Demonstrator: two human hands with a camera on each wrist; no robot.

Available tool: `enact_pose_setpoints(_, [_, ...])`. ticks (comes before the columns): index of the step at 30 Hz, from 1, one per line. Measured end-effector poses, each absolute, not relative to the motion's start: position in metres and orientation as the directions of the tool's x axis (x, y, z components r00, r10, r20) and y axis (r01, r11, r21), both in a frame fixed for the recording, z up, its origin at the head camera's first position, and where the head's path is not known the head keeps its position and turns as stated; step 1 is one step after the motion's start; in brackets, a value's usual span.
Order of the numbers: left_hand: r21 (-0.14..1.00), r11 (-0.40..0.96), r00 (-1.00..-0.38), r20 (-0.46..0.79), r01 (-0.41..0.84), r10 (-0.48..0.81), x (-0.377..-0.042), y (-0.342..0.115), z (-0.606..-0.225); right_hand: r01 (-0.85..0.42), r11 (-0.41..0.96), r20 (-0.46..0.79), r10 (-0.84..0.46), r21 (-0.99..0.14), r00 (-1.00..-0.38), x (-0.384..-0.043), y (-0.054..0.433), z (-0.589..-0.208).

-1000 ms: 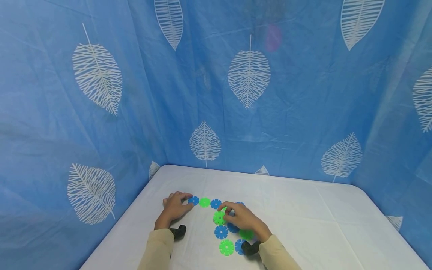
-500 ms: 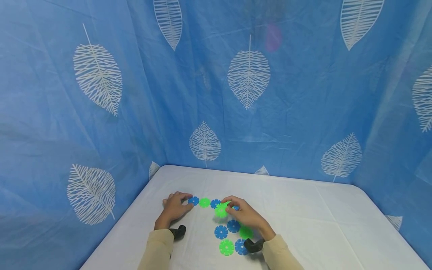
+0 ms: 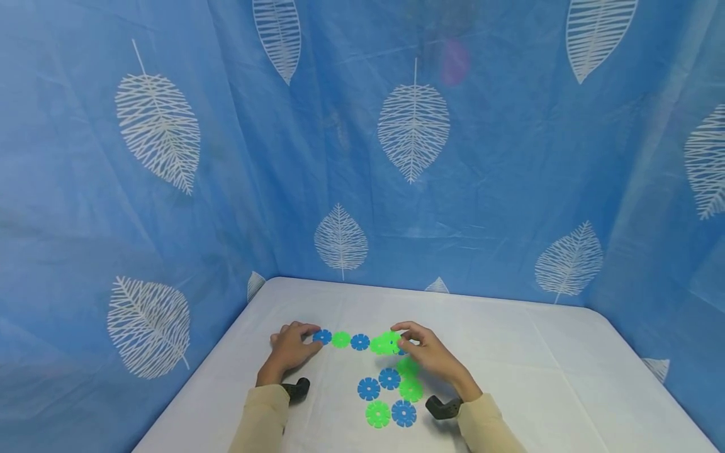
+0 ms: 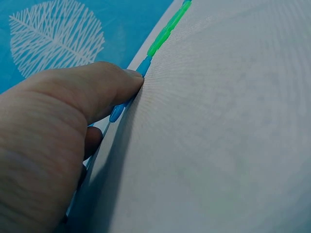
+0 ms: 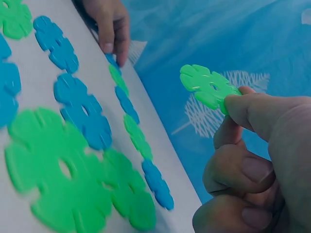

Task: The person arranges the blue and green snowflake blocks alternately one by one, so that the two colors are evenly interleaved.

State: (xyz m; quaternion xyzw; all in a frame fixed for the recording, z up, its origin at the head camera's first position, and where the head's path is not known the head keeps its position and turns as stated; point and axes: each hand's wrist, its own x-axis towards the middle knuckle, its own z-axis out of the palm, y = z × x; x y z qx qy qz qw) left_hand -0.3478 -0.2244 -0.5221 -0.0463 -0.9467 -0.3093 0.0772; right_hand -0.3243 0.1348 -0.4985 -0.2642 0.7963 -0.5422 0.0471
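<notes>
My right hand (image 3: 433, 355) pinches a green snowflake disc (image 5: 199, 82) between thumb and forefinger, raised off the table. In the head view the disc overlaps the right end of a row of flat notched discs. That row alternates in colour: a blue disc (image 3: 323, 337) at the left end, a green disc (image 3: 341, 340), a blue disc (image 3: 360, 342), another green disc (image 5: 137, 137) and a blue disc (image 5: 157, 184) at the right end. With thumb and fingers, my left hand (image 3: 291, 348) holds the left-end blue disc against the white table.
Nearer me lie loose discs, several green and blue, among them a blue disc (image 3: 369, 389), a green disc (image 3: 378, 414) and a blue disc (image 3: 404, 413). The white-covered table (image 3: 510, 377) is backed by blue leaf-print curtains (image 3: 481, 239).
My right hand has lifted the green disc from among the loose ones and carried it away from me and to the right, over the row's end. My left hand stays on the blue disc.
</notes>
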Motion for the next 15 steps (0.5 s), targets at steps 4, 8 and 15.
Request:
enact_pose_setpoints(4, [0.578, 0.804, -0.983, 0.179, 0.137, 0.039, -0.347, -0.225, -0.523, -0.339, 0.282, 0.207, -0.409, -0.898, -0.889, -0.325, 0.146, -0.500])
enact_pose_setpoints(8, [0.569, 0.810, -0.982, 0.186, 0.140, 0.039, -0.348, -0.225, -0.524, -0.320, 0.288, 0.208, -0.359, -0.903, -0.910, -0.325, 0.157, -0.501])
enact_pose_setpoints(15, [0.571, 0.810, -0.983, 0.178, 0.137, 0.041, -0.347, -0.225, -0.523, -0.290, 0.331, 0.193, -0.296, -0.898, -0.936, -0.324, 0.169, -0.503])
